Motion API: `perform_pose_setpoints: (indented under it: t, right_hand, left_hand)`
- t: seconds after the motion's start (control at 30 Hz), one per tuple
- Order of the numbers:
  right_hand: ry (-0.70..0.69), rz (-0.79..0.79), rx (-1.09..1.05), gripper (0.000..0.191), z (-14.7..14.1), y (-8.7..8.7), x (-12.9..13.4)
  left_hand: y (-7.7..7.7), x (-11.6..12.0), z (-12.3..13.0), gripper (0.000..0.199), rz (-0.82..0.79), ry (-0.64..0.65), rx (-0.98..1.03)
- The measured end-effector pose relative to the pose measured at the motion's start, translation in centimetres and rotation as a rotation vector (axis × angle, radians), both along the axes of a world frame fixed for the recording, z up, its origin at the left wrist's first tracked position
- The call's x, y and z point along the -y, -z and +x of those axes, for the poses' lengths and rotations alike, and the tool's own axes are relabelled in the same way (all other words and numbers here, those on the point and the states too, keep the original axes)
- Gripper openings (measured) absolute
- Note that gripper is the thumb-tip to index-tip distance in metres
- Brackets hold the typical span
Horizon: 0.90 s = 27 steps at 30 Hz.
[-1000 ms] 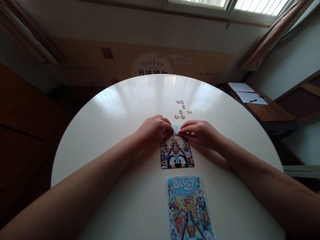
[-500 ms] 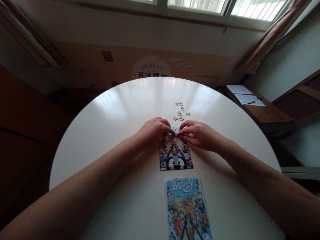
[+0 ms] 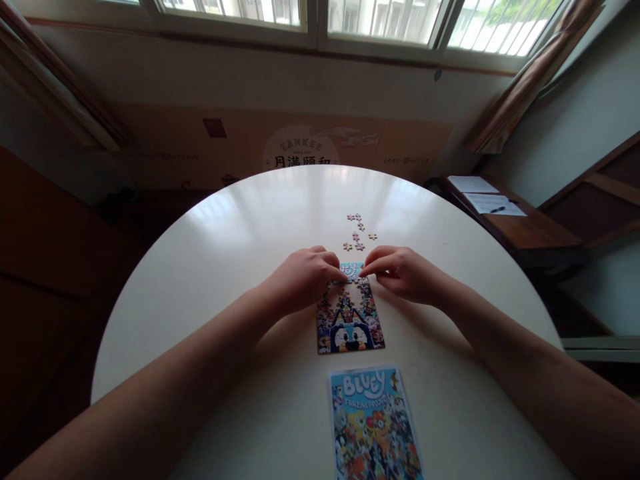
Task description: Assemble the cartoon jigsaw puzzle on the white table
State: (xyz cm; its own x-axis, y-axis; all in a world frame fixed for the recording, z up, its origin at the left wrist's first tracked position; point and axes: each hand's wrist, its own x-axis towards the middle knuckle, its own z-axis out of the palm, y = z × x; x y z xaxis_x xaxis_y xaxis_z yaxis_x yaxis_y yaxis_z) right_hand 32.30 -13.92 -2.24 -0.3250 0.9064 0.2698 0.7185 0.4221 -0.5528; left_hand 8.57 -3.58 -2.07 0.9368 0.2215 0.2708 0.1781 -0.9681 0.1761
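A partly assembled jigsaw puzzle [image 3: 352, 327] lies on the white round table, with a dog's face at its near end and a gap in its middle. My left hand [image 3: 313, 277] rests over its upper left part, fingers bent and closed, their tips on the pieces; whether they pinch one is hidden. At the upper right edge is my right hand [image 3: 405, 275], its thumb and index finger close together at the puzzle. Several loose pieces [image 3: 360, 247] are scattered just beyond the puzzle. Nearer to me lies a printed picture sheet [image 3: 373, 420] reading "Bluey".
The white table [image 3: 200, 267] has a curved far edge. Behind it stand a printed panel [image 3: 400, 143] and a window. On the right, a wooden side table [image 3: 520, 230] bears papers [image 3: 495, 204] and a pen. Curtains hang at both sides.
The view has tilted up slightly, so the table sits lower in the picture. My hands have moved a little apart, and more of the puzzle's blue top shows between them.
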Motion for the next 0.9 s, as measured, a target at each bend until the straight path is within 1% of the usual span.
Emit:
perform_pose_setpoints:
  t: [0.13,0.27,0.37,0.5,0.63,0.73,0.9]
  right_hand:
    - [-0.008,-0.025,0.13,0.036,-0.6,0.1,0.1]
    - [0.066,-0.057,0.197,0.033,-1.5,-0.3,0.0]
    - [0.105,-0.063,0.231,0.031,-1.9,-0.5,0.0]
    - [0.099,-0.074,0.155,0.034,-1.7,-0.3,-0.1]
    - [0.086,-0.078,0.115,0.034,-1.4,-0.1,-0.1]
    - [0.076,-0.101,0.089,0.034,-1.4,-0.2,-0.1]
    - [0.044,-0.136,0.056,0.035,-1.0,-0.4,-0.4]
  left_hand:
    - [-0.2,0.2,0.2,0.03,0.051,0.014,-0.024]
    - [-0.3,0.4,0.4,0.026,0.045,0.023,-0.016]
    - [0.0,0.4,0.4,0.029,0.011,0.024,0.004]
    - [0.8,-0.2,0.1,0.037,-0.052,-0.045,0.092]
    - [1.5,-1.1,-0.2,0.04,-0.056,-0.098,0.204]
    - [1.5,-1.4,-0.3,0.042,-0.092,-0.079,0.213]
    - [1.1,-1.2,0.0,0.042,-0.114,0.001,0.164]
